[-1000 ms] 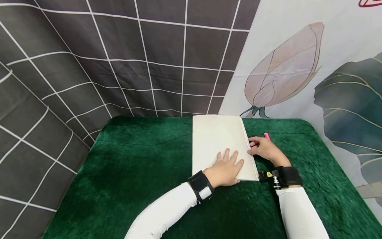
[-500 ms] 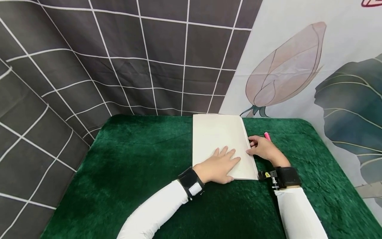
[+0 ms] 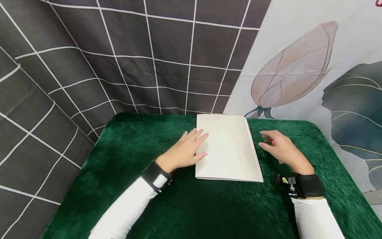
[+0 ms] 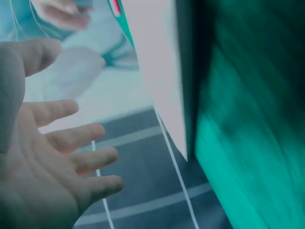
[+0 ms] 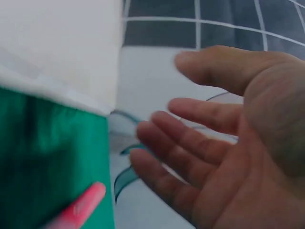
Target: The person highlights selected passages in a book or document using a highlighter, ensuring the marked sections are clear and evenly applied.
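A flat cream-white folder-like rectangle (image 3: 228,149) lies on the green cloth; whether it is a folder or a book is unclear. In the left wrist view its white face (image 4: 155,57) meets a dark side. My left hand (image 3: 185,149) is over its left edge, fingers straight and spread, holding nothing. To the right of the rectangle hovers my right hand (image 3: 283,149), thumb and fingers apart and loosely bent, with nothing between them. Below that hand lies a pink pen-like stick (image 5: 78,210), mostly hidden by the hand in the head view.
Green plush cloth (image 3: 134,142) covers the table. Behind it hangs a dark cloth with a white grid (image 3: 170,43), and at the right a white one with a printed lotus bud (image 3: 295,66). Both wrists carry black straps.
My left hand has slid left from the middle of the rectangle to its left edge. My right hand has left the rectangle's right edge and moved away to the right.
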The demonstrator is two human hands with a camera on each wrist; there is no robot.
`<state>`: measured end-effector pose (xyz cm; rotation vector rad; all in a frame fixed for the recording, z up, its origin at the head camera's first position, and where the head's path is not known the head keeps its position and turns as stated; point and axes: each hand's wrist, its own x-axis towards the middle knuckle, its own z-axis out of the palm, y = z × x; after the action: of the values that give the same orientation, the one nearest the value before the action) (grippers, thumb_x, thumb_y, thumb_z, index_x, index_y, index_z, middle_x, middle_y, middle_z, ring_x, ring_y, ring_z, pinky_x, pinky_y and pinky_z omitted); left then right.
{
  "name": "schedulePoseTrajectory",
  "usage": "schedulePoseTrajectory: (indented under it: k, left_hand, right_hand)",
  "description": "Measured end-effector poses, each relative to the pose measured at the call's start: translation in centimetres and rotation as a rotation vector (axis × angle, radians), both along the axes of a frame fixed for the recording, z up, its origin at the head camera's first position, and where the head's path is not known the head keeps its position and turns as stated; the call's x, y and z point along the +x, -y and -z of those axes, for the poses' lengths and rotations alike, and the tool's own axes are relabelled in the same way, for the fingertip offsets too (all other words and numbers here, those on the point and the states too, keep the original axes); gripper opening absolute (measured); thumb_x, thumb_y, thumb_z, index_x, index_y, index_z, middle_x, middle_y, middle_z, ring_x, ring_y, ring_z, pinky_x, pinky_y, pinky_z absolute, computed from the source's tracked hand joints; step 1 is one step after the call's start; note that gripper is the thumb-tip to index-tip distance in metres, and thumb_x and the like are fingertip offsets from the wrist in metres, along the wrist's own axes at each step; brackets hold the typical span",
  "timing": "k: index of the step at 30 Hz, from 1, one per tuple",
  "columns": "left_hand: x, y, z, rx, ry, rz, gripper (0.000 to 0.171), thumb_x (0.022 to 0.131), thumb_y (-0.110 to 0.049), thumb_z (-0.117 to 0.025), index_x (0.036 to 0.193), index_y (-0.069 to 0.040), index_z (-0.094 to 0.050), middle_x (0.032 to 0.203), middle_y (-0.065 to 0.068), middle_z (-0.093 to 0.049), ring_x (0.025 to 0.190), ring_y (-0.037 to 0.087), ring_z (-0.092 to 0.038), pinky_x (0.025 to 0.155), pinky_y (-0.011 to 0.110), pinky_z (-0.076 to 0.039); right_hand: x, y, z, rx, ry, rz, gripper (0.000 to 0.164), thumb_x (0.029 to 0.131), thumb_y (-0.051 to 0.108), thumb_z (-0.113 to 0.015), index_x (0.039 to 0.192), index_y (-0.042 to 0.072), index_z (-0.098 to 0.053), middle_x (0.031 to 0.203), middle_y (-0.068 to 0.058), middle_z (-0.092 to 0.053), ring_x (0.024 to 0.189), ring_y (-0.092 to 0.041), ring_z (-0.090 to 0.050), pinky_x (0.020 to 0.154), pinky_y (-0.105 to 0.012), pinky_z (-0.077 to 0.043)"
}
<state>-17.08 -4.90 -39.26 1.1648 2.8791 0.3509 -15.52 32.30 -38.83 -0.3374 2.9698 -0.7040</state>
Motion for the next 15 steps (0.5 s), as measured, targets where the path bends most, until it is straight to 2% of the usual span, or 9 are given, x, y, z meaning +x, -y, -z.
schedulePoseTrajectory:
  k: [3,7,11,15]
  left_hand:
    - [-0.4,2.6,0.4,0.028,-0.002,-0.071,0.068,0.099,-0.052,-0.040,0.155,-0.015,-0.026,0.160,0.016,-0.026,0.146,0.034,-0.018,0.115,0.060,-0.022]
    - [-0.7,6.0,1.0,0.041,-0.015,-0.155,0.073,0.098,-0.061,-0.031,0.156,-0.017,-0.021,0.161,0.016,-0.024,0.147,0.034,-0.015,0.115,0.061,-0.020]
    - [-0.7,8.9,1.4,0.048,-0.030,-0.228,0.074,0.098,-0.060,-0.035,0.157,-0.018,-0.019,0.162,0.016,-0.019,0.147,0.036,-0.011,0.114,0.064,-0.019]
    - [-0.6,11.2,1.9,0.048,-0.012,-0.272,0.074,0.097,-0.055,-0.044,0.157,-0.019,-0.020,0.163,0.016,-0.013,0.147,0.039,-0.003,0.114,0.067,-0.012]
  right_hand:
    - [0.3,-1.1,0.1,0.052,-0.030,0.022,0.059,0.099,0.033,-0.053,0.142,-0.006,-0.040,0.137,-0.035,-0.041,0.120,-0.052,-0.044,0.089,-0.071,-0.041]
    - [0.6,-2.8,0.5,0.133,-0.052,0.033,0.064,0.100,0.036,-0.050,0.144,-0.008,-0.035,0.146,-0.038,-0.030,0.129,-0.057,-0.030,0.096,-0.075,-0.031]
    - [0.8,-4.5,1.0,0.182,-0.061,0.026,0.068,0.101,0.036,-0.049,0.146,-0.011,-0.029,0.151,-0.039,-0.022,0.135,-0.057,-0.020,0.100,-0.076,-0.023]
    - [1.2,-5.8,1.2,0.218,-0.048,0.007,0.071,0.101,0.035,-0.050,0.147,-0.013,-0.026,0.151,-0.041,-0.019,0.139,-0.057,-0.009,0.102,-0.077,-0.016]
